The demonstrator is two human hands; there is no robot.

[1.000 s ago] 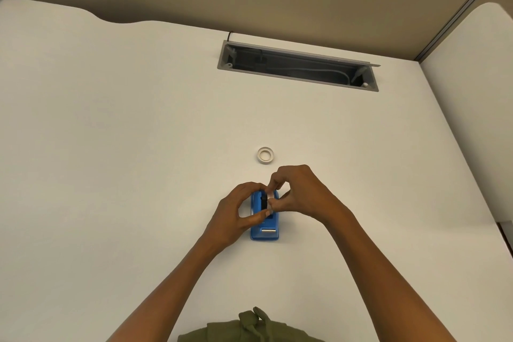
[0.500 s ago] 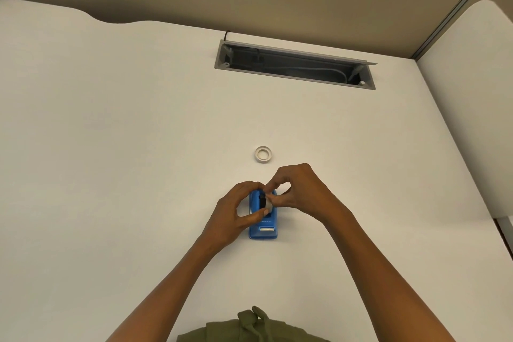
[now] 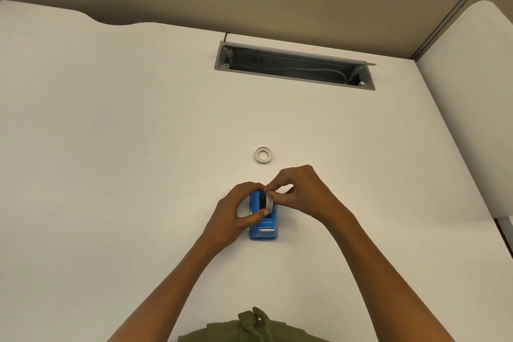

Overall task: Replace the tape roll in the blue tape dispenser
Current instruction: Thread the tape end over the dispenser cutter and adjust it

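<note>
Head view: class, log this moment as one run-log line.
both hands pinch tape roll | roll in blue tape dispenser | spare ring beyond

Head camera — looking steeply down at desk (image 3: 138,147).

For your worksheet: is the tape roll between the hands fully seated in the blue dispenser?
Cannot tell: the tape roll stands on edge over the blue dispenser, fingers hiding its seat.

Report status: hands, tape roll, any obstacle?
Both hands, left and right, pinch roll over dispenser. Roll not seated. Empty core beyond, clear.
</note>
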